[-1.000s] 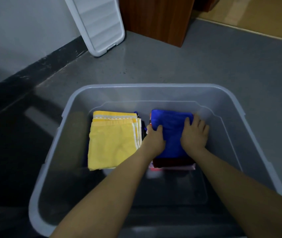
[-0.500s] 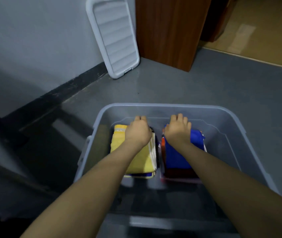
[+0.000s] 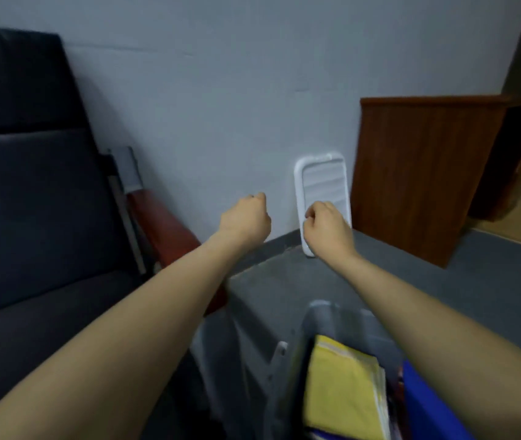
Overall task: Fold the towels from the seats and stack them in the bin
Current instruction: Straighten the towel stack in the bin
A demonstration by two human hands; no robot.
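Your left hand (image 3: 246,222) and your right hand (image 3: 327,228) are both raised in front of the wall, above and beyond the bin (image 3: 319,315). The fingers of each are curled in and they hold nothing. The bin sits low at your right. Inside it a folded yellow towel (image 3: 343,387) lies on the side nearer the seat, and a blue towel (image 3: 427,404) lies just beside it on the far side. Both look neatly stacked, so I judge this load is finished.

The step now seems to be going for another towel. The dark seat (image 3: 30,201) stands left of the bin, and on the part you can see there is no towel, so look further along before you reach. Open the fingers early and take a towel by two corners.

For room: the floor beyond the bin is free up to the white lid (image 3: 322,188) leaning on the wall. The red-brown armrest (image 3: 163,227) of the seat is near the bin's left edge, so swing your left arm over it, not across. The wooden cabinet (image 3: 417,173) stands well beyond the bin, to the right of the lid.
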